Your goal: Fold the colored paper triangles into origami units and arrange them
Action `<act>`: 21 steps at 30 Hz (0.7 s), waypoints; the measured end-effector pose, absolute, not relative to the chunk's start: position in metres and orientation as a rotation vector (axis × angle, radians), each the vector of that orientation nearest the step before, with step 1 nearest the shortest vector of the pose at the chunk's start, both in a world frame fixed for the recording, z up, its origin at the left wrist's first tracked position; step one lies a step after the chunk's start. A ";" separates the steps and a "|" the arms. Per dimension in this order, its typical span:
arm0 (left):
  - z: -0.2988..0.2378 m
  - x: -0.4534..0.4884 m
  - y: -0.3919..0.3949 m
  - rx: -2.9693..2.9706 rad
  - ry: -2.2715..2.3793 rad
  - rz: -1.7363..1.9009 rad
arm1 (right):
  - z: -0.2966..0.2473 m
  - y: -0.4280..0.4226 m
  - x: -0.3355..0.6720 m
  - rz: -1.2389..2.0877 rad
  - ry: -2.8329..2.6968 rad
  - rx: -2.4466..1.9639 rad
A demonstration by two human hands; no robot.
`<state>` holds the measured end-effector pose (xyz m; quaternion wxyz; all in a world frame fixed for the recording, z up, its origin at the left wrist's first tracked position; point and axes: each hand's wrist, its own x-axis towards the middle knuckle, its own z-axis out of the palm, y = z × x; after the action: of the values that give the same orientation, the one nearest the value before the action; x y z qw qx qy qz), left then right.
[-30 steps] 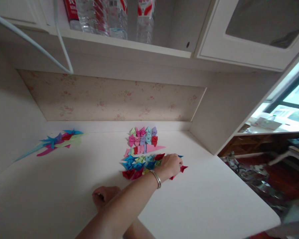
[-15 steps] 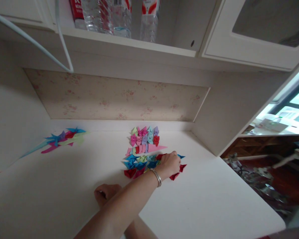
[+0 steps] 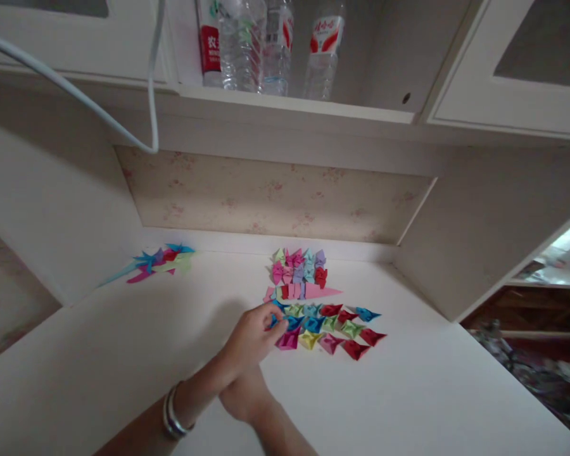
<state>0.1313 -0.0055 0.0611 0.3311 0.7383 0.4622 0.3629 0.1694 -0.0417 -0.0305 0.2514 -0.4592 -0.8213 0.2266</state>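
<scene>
My left hand (image 3: 254, 332), with silver bangles on its wrist, is at the left end of the rows of folded paper pieces (image 3: 330, 343). Its thumb and fingers are curled round a blue folded paper piece (image 3: 268, 320), mostly covered by the hand. Blue, green, yellow, pink and red pieces extend to the right in three uneven rows. My right hand (image 3: 242, 394) crosses beneath the left wrist, near the white tabletop; its fingers are hidden. Behind the rows lie a pink pointed paper strip (image 3: 320, 291) and two rows of small folded pieces (image 3: 298, 273).
More folded paper (image 3: 164, 259) in blue, pink and green lies at the back left. Overhead, a shelf (image 3: 294, 109) holds plastic bottles (image 3: 323, 57), and a white cable (image 3: 152, 120) hangs down in front. Side panels flank the white tabletop (image 3: 361, 405).
My left hand has moved from the right end of the rows to their left end, uncovering the right-hand pieces. My right hand is now under the left wrist. The view has shifted.
</scene>
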 end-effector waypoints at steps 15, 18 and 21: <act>-0.015 -0.028 0.007 1.621 1.460 0.877 | -0.011 -0.046 0.160 0.786 -1.952 -1.286; -0.016 -0.030 0.008 1.626 1.443 0.869 | -0.009 -0.046 0.158 0.791 -1.938 -1.321; -0.014 -0.034 0.007 1.581 1.427 0.865 | -0.008 -0.047 0.156 0.775 -1.953 -1.332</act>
<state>-0.0336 0.0067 -0.0138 0.4090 0.6277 0.5663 0.3435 0.1559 -0.0472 -0.0085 0.3211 -0.5070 -0.7436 0.2950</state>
